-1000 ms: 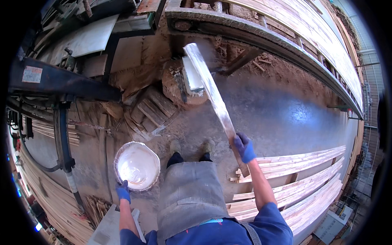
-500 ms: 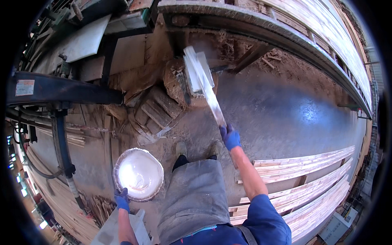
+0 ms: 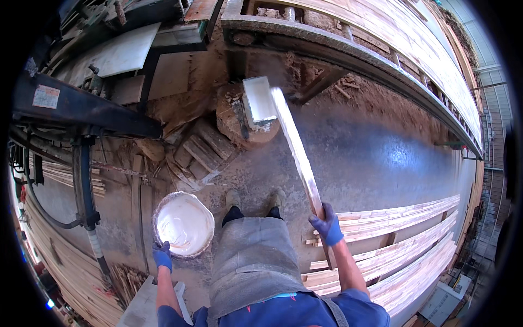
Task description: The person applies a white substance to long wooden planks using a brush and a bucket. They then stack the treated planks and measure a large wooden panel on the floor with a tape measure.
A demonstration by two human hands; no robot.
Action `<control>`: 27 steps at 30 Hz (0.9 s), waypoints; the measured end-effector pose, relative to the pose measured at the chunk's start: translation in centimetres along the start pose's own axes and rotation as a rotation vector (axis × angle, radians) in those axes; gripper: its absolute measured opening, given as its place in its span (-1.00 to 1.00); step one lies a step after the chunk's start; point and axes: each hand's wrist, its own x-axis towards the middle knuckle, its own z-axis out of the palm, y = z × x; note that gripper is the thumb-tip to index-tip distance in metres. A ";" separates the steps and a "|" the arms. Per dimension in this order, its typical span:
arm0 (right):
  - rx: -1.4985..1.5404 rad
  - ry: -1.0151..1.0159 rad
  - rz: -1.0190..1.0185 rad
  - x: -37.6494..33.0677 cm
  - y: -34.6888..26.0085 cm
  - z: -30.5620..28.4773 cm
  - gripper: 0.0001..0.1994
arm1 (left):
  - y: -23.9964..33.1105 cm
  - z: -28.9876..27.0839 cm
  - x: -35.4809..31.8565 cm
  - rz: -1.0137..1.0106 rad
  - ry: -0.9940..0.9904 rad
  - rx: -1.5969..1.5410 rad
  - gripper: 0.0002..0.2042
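Holds a white-coated wooden stick [image 3: 296,150] over the floor [image 3: 354,169], clasping it toward its near end in the right hand [image 3: 328,224]; pinches a white-lined bucket [image 3: 202,210] at its rim in the left hand [image 3: 162,257]; includes long boards [image 3: 392,219] at right.

One left hand [image 3: 162,254], one right hand [image 3: 327,222], one round bucket [image 3: 205,223], one long stick [image 3: 297,150]
Also two shoes [image 3: 233,197], one grey apron [image 3: 256,256], one rectangular white container [image 3: 265,120] and one pale label [image 3: 46,96]; the boards at lower right [image 3: 397,214] and the boards at lower left [image 3: 65,267] lie too close to count.
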 end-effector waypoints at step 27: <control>-0.083 -0.278 0.369 -6.8 12.3 -3.6 -0.67 | 18.5 4.4 -4.5 0.157 -0.021 0.302 -0.41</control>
